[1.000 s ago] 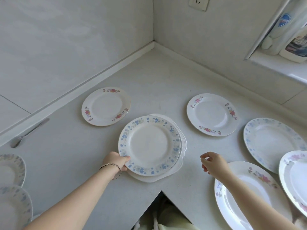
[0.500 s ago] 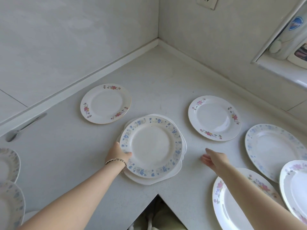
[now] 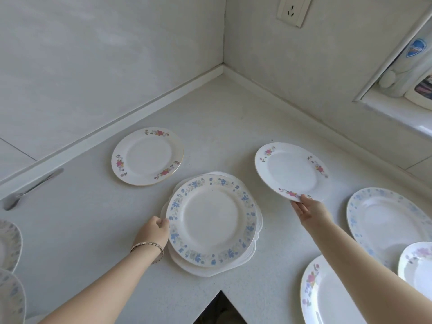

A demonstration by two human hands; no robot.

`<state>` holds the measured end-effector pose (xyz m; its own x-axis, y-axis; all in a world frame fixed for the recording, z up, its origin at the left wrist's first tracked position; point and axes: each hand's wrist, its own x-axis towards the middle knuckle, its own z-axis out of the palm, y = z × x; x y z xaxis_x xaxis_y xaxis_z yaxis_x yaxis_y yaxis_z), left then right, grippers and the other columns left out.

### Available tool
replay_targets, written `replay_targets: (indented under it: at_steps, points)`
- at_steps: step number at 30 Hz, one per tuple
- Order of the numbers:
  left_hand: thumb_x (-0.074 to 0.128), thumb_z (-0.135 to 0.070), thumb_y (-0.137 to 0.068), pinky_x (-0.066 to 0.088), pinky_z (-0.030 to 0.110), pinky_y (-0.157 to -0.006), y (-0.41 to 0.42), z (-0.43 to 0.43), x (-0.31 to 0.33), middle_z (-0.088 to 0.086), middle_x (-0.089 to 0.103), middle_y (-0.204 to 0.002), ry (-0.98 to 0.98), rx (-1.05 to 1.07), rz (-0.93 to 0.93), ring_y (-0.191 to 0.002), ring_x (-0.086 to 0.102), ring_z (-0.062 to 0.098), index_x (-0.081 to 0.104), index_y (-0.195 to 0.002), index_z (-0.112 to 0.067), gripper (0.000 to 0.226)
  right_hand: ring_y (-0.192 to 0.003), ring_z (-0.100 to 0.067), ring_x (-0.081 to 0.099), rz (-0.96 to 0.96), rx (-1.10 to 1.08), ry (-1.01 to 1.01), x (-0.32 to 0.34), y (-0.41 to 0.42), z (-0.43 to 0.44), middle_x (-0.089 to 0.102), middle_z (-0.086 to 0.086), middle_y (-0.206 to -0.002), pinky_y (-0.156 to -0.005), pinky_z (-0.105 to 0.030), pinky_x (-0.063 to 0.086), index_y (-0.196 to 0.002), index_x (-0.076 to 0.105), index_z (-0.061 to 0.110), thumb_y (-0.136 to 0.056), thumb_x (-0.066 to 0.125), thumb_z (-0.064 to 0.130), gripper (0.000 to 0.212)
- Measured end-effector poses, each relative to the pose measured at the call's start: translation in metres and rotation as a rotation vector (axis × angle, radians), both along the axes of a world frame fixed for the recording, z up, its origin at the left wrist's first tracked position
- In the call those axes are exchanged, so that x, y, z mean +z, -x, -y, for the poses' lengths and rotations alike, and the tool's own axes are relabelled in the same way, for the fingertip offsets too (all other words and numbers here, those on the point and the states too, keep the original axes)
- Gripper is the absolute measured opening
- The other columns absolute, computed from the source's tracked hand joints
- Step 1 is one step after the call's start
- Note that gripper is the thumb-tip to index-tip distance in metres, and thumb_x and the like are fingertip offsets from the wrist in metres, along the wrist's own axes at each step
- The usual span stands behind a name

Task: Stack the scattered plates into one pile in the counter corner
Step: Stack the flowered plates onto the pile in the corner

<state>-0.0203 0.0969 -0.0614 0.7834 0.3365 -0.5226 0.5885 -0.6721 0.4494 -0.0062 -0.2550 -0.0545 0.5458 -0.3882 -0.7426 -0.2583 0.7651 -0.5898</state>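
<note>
White speckled counter (image 3: 210, 118), L-shaped, meets two pale walls at its far corner, with a low upstand along both. Wall socket (image 3: 293, 10) is on the right wall above that corner. Sill (image 3: 397, 115) over the counter's right edge carries a white bottle (image 3: 406, 66) with a blue badge. Metal utensil (image 3: 32, 188) lies against the left upstand; its kind cannot be told.

Pile (image 3: 210, 270): sits toward the counter's front edge, just behind the inner notch and well short of the far corner. The lower plates are plain white with wavy rims, slightly askew. On top is the blue-flowered plate (image 3: 211, 220): round, white well, band of blue and pale green blossoms.

Left hand (image 3: 155, 230): fingers are curled round the left rim of the blue-flowered plate. Bracelet (image 3: 147, 245) at the wrist.

Right hand (image 3: 308, 209): pinches the near rim of the rose plate (image 3: 291, 171), which is right of the pile and apart from it. The plate is white with three pink sprigs and appears tilted.

Other plates:
- Matching rose plate (image 3: 147, 156) lies flat between the pile and the left wall.
- Blue-banded plate (image 3: 388, 220) lies toward the right edge.
- Pink-flowered plate (image 3: 327, 298) is at the front right, partly under the right arm.
- Small plate (image 3: 418, 265) lies beside it.
- Cropped plates (image 3: 9, 244) are at the left edge.
</note>
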Motion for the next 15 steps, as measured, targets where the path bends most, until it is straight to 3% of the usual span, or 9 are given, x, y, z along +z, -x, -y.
replay_targets:
  at_steps: [3,6,10,15]
  points:
    - [0.042,-0.030,-0.093,0.052,0.039,-0.087,-0.001,-0.017,-0.008,0.014,0.066,-0.101,0.042,0.065,-0.028,-0.093,0.066,0.033,0.051,-0.091,-0.016,0.018,-0.053,-0.014,0.071,0.069,0.205,0.130,0.026,0.015,-0.007,0.073,-0.004,-0.058,-0.050,-0.022,0.058,-0.082,0.054,0.005,-0.089,0.049,-0.008,0.016]
    - [0.044,-0.020,-0.089,0.052,0.046,-0.088,0.000,-0.034,-0.015,0.020,0.068,-0.102,0.074,0.145,-0.030,-0.097,0.067,0.036,0.055,-0.089,-0.013,0.013,-0.054,-0.012,0.071,0.106,0.414,0.201,0.049,0.026,-0.025,0.073,-0.004,-0.061,-0.052,-0.021,0.058,-0.085,0.058,0.005,-0.089,0.050,-0.004,0.013]
    - [0.043,-0.011,-0.087,0.045,0.032,-0.069,0.010,-0.052,-0.016,0.014,0.064,-0.072,0.120,0.227,-0.017,-0.087,0.071,0.035,0.055,-0.069,-0.015,0.022,-0.053,-0.013,0.070,0.059,0.597,0.237,0.048,0.042,-0.060,0.073,-0.004,-0.060,-0.053,-0.022,0.059,-0.084,0.062,0.003,-0.089,0.050,-0.002,0.014]
    - [0.044,-0.008,-0.085,0.042,0.028,-0.066,0.026,-0.070,-0.019,0.009,0.062,-0.061,0.134,0.265,-0.045,-0.086,0.071,0.035,0.052,-0.059,-0.014,0.028,-0.061,-0.017,0.072,0.003,0.711,0.285,0.027,0.063,-0.088,0.075,-0.007,-0.068,-0.058,-0.023,0.060,-0.088,0.066,0.004,-0.090,0.052,0.002,0.014]
